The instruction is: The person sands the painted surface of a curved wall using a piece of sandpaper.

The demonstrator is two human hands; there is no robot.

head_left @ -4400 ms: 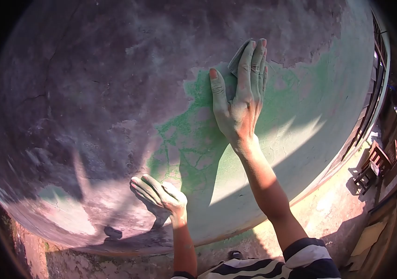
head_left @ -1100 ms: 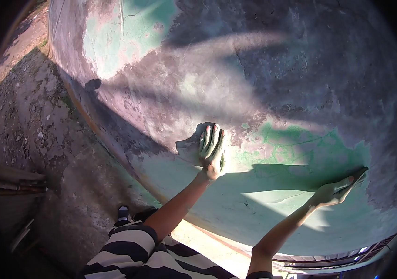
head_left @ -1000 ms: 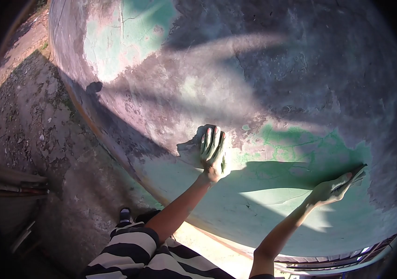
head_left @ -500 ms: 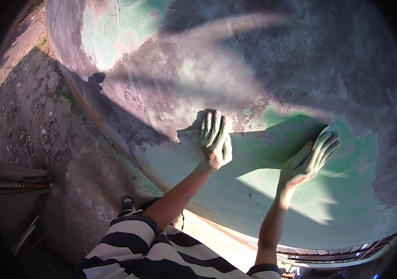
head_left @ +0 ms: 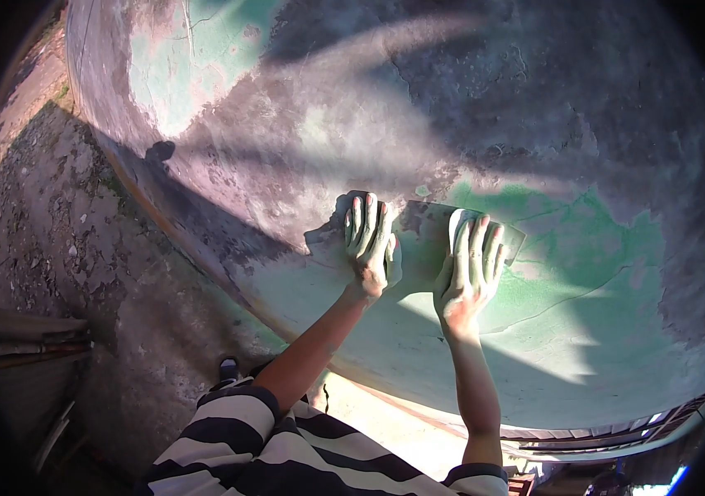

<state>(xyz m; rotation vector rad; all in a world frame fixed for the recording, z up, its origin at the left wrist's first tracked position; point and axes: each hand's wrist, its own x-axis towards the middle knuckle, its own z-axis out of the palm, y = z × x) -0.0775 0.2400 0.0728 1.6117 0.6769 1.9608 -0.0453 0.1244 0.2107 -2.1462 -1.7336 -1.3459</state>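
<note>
A large curved surface (head_left: 526,372) fills most of the view, with green paint and worn grey-purple patches. My left hand (head_left: 371,248) lies flat on it at the edge of the painted area, fingers stretched out and dusted pale. To its right my right hand (head_left: 470,277), also coated in pale dust, presses a thin, pale-edged sheet (head_left: 455,223) against the surface. The sheet curls up beside the index finger; its rest is covered by the fingers, and its exact kind cannot be made out.
Rough, dusty ground (head_left: 38,215) runs along the left of the curved surface. Folded boards or sheeting (head_left: 30,339) stand at the lower left. A slatted structure (head_left: 617,438) shows beyond the lower right rim. Strong shadows cross the surface.
My right hand has swept left across the green paint, close to my left hand, and its fingers now point more upward. My left hand stays almost in place; the view has shifted slightly.
</note>
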